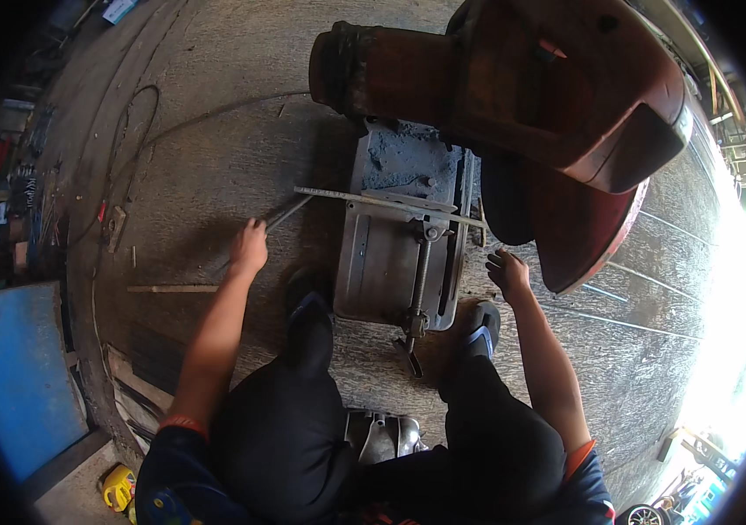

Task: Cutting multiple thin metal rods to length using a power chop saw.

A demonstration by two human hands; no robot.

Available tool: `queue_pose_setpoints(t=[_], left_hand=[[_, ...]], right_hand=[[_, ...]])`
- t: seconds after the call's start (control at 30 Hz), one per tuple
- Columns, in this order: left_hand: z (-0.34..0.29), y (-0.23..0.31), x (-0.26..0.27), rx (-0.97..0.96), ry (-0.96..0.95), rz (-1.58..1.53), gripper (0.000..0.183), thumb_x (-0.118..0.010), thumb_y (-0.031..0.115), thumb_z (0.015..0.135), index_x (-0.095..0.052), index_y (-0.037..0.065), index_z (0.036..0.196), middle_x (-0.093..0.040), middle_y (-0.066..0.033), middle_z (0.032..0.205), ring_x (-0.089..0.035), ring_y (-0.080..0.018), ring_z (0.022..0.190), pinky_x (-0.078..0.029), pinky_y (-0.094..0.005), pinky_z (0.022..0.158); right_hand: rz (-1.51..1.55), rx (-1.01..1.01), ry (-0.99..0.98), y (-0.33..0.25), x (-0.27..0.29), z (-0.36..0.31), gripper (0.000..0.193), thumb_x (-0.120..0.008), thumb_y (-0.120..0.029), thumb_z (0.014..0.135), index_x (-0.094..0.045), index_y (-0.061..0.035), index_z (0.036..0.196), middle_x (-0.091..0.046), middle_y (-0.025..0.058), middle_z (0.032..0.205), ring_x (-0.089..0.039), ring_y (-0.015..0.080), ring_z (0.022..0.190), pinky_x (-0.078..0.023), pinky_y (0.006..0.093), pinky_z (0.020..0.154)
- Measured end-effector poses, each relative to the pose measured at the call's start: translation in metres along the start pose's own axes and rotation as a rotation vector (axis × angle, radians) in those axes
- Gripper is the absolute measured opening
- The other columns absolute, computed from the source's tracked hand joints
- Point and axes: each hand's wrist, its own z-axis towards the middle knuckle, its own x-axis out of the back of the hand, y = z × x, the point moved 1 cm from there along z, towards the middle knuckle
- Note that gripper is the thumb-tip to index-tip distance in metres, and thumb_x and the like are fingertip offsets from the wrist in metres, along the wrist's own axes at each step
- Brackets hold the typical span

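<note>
Floor point(242, 157) is spreading rough and grey-brown beneath everything. Red machine point(408, 74), bulky, with a broad rounded guard point(596, 227) on its right, is overhanging the far end of a grey metal base point(377, 271). Base is sitting on the floor in front of the person, its far part carrying dark, bluish grit. Blue panel point(23, 372) is standing at far left, well apart from the machine.

Pale metal bar point(382, 201) is lying across the base at a slight slant, its left end jutting past the base's edge, its right end reaching close to the guard. Threaded clamp screw point(424, 271) is running from beside the bar toward the person. Blue-strapped sandal point(483, 328) is resting just right of the base.

Left hand point(250, 245) is closing around a thin dark rod point(288, 212), left of the base; the rod's upper end is meeting the bar's left end in view, contact unclear. Right hand point(508, 269) is hanging released near the guard's lower edge, fingers loosely bent, just beyond the bar's right end.
</note>
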Motion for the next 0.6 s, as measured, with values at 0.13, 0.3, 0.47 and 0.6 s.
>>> queue_pose_setpoints(t=[0.13,0.3,0.47,0.6], left_hand=[[-0.042,-0.018,0.032,0.135,-0.218,-0.452,0.020,-0.061,0.012,0.092,-0.064,0.000,0.108,-0.065,-0.0124,0.103,-0.065,-0.0262,0.092,-0.054,-0.0380,0.083],[-0.071,-0.013,0.056,0.286,-0.439,-1.474,0.018,-0.064,0.014,0.094,-0.065,0.000,0.105,-0.065,-0.0052,0.094,-0.064,-0.0171,0.083,-0.052,-0.0335,0.073],[-0.063,0.017,0.068,0.147,-0.242,-1.824,0.021,-0.062,0.016,0.095,-0.062,0.001,0.110,-0.063,-0.0042,0.100,-0.061,-0.0160,0.093,-0.049,-0.0342,0.090],[-0.028,0.056,0.056,0.025,0.050,-2.037,0.022,-0.064,0.014,0.094,-0.060,0.000,0.112,-0.063,-0.0058,0.106,-0.063,-0.0211,0.100,-0.050,-0.0409,0.095]], right_hand=[[0.064,0.004,0.040,0.004,0.031,0.017,0.036,-0.057,-0.025,0.095,-0.053,-0.0031,0.124,-0.064,0.0148,0.120,-0.064,0.0266,0.101,-0.050,0.0366,0.081],[0.034,0.049,-0.041,0.002,0.032,0.012,0.038,-0.055,-0.027,0.096,-0.053,-0.0037,0.126,-0.063,0.0141,0.123,-0.062,0.0274,0.106,-0.048,0.0395,0.089],[-0.181,0.042,0.055,-0.005,0.008,-0.011,0.042,-0.056,-0.027,0.096,-0.052,-0.0030,0.130,-0.063,0.0145,0.123,-0.062,0.0274,0.106,-0.048,0.0393,0.091],[-0.217,0.014,0.089,-0.010,-0.004,-0.016,0.042,-0.057,-0.025,0.095,-0.051,-0.0032,0.131,-0.064,0.0142,0.122,-0.062,0.0269,0.105,-0.048,0.0393,0.091]])
